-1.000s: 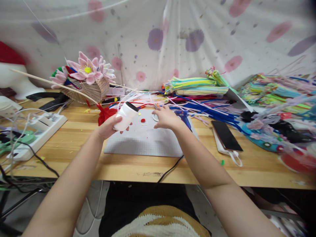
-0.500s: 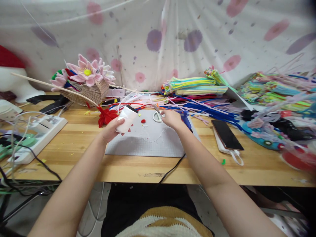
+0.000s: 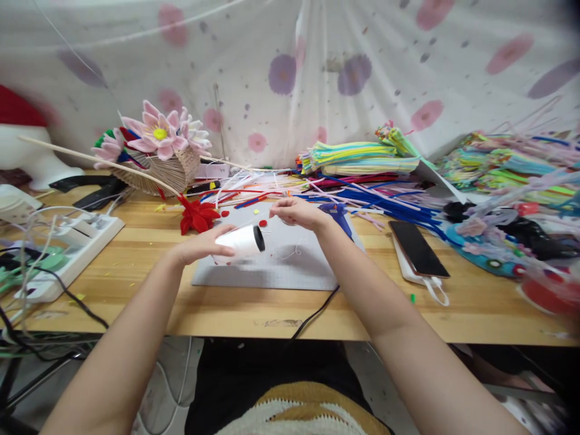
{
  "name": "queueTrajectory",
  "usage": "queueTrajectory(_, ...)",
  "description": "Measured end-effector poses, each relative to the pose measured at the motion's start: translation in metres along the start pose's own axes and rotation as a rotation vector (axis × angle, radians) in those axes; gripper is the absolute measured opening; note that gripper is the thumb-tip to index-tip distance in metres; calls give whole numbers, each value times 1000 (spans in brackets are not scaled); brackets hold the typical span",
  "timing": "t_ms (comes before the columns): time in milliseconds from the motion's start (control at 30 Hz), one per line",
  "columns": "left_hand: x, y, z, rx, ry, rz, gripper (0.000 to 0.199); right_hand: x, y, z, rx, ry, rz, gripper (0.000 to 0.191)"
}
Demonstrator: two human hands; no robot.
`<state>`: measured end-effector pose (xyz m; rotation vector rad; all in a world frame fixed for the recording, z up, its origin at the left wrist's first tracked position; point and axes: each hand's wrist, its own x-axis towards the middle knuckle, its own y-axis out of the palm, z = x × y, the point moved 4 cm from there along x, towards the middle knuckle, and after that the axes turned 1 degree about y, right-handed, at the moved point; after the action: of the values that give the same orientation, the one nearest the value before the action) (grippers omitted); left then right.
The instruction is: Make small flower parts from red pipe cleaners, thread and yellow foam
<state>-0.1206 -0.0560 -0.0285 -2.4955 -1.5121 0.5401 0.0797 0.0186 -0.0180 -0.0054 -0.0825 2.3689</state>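
My left hand (image 3: 206, 244) is wrapped around a spool of white thread (image 3: 242, 243), tilted on its side with its black end facing right, above the grey cutting mat (image 3: 267, 279). My right hand (image 3: 292, 211) is closed in a pinch over the mat's far part. A faint strand of thread appears to run from the spool to its fingertips. Scissors lie under that hand, mostly hidden by it. Left of the mat's far edge rests a red fuzzy flower (image 3: 198, 215). A small red piece (image 3: 263, 223) and a loose curl of thread lie on the mat.
A blue glue gun (image 3: 338, 217) lies just right of my right hand. Pipe cleaners (image 3: 362, 158) are heaped along the back. A phone (image 3: 417, 248) on a power bank is at the right, a power strip (image 3: 75, 257) at the left. Behind the red flower stands a pink flower arrangement (image 3: 158, 136).
My left hand has tipped the spool nearly level and lowered it slightly. My right hand has moved left, from beside the scissors to over them, closer to the spool.
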Motion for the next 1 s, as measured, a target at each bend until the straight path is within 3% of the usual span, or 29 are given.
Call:
queueTrajectory(133,1,-7,2,301,-108,-173,56,-16,-6,23,34,-141,40,23)
queueTrajectory(233,2,-14,3,207,-61,-431,58,-37,-11,27,5,-121,94,25)
queueTrajectory(300,0,-17,8,13,-5,-522,55,-50,-19,22,-41,-58,92,25)
queueTrajectory(500,-1,-8,18,-832,184,-364,46,-69,-42,1,-113,87,7,24)
queueTrajectory(600,-1,-11,15,-1091,277,-370,40,-71,-45,-6,-168,130,-13,24)
queueTrajectory(667,-3,-18,14,-1169,322,-451,35,-72,-46,-8,-169,127,-88,22)
queueTrajectory(800,-14,-40,15,-1212,358,-586,29,-77,-50,-13,-261,117,-430,13)
queueTrajectory(1000,-40,-71,24,-1150,343,-685,32,-95,-53,-24,-821,288,-690,15)
